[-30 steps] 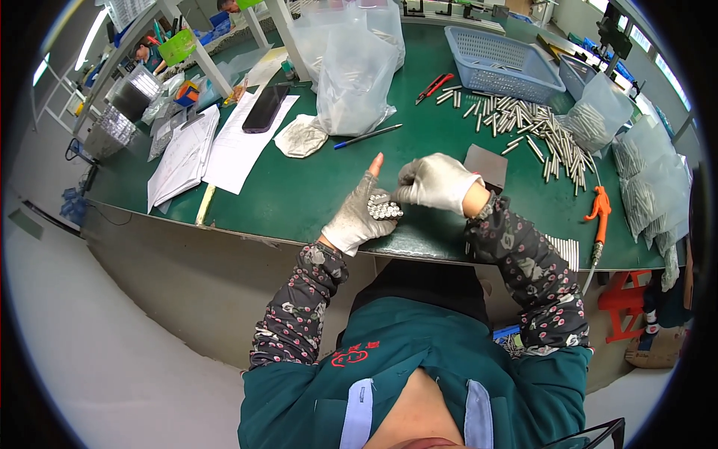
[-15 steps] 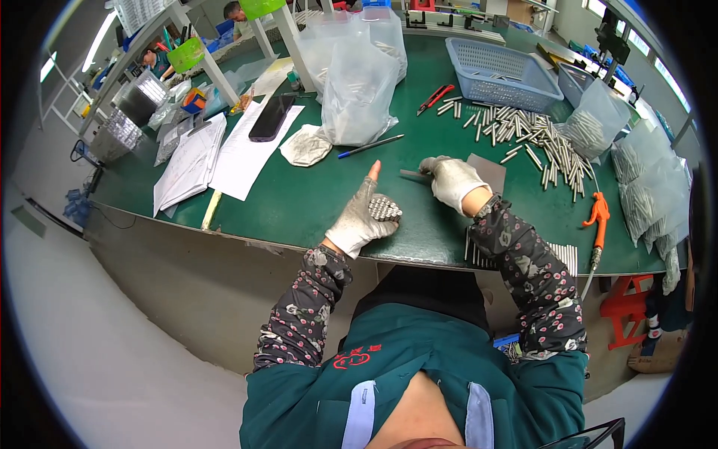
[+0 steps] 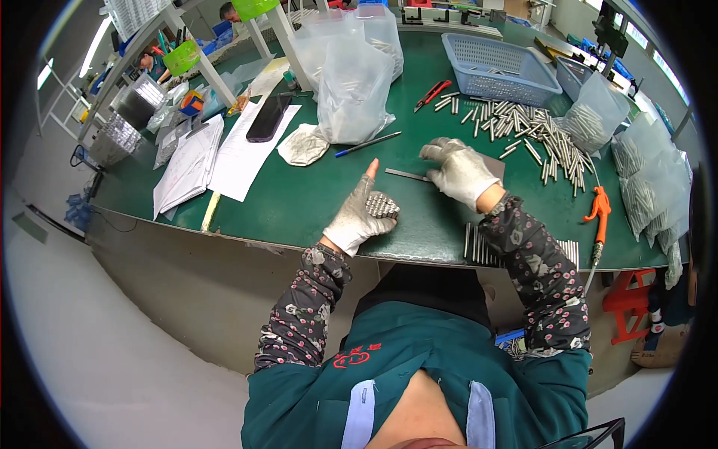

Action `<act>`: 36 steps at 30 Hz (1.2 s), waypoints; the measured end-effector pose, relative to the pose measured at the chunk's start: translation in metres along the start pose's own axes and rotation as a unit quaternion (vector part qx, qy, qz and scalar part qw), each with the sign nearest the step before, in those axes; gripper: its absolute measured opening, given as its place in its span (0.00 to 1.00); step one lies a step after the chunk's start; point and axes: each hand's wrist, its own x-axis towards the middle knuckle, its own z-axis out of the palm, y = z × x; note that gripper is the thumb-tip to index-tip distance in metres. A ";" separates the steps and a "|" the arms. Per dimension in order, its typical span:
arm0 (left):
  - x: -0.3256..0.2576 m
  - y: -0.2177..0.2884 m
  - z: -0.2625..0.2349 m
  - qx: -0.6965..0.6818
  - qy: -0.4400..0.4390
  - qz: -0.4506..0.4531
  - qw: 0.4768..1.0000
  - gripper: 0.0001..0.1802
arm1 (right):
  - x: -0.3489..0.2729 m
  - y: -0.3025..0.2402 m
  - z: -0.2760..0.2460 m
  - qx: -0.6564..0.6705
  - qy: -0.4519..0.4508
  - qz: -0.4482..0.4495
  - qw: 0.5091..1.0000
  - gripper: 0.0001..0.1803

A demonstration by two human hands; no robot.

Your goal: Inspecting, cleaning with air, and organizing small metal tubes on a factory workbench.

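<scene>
**Gloved hands sorting short metal rods on a green bench mat**

All positions are given relative to the green bench mat [image 3: 314, 198], read from its left side to its right.

Far left edge: stacked white paper sheets [image 3: 191, 161], with a dark phone [image 3: 268, 117] lying on a longer white sheet just beyond them. Left of centre: a crumpled white cloth [image 3: 303, 144], a blue pen [image 3: 368, 144], and behind these a clear plastic bag [image 3: 351, 90] standing upright.

Near the front edge, centre: my left hand [image 3: 360, 215], in a grey knit glove, is cupped around a bundle of rods [image 3: 381, 204]. The rods are short, silver-grey cylinders packed parallel, their round ends facing outward in a tight cluster; my index finger points up and away from them. A single flat grey strip [image 3: 407, 174] lies on the mat between my two hands.

Right of centre: my right hand [image 3: 458, 168], also gloved, hovers with fingers spread and slightly curled, palm down, holding nothing I can make out. Beyond it lies a loose scatter of rods [image 3: 523, 127], longer and thin, strewn at all angles. A blue mesh basket [image 3: 497, 67] sits at the rear edge. At the front edge, a row of rods [image 3: 479, 247] lies side by side. Far right: an orange-handled tool [image 3: 598, 209] and clear bags of rods [image 3: 643, 191].
</scene>
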 end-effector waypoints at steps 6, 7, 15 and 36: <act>-0.001 0.011 0.003 0.065 0.019 0.020 0.998 0.56 | -0.020 0.020 -0.039 -0.130 -0.060 0.127 0.981 0.38; -0.001 0.011 0.003 0.000 0.002 -0.029 1.000 0.56 | -0.023 0.026 -0.040 -0.131 -0.060 0.127 0.981 0.38; -0.002 0.001 0.003 -0.030 -0.020 0.010 0.999 0.59 | -0.039 0.051 -0.030 -0.142 -0.123 0.172 0.967 0.46; 0.007 -0.012 0.000 -0.005 0.001 0.128 0.992 0.62 | 0.015 -0.069 0.022 -0.049 0.020 -0.144 0.988 0.08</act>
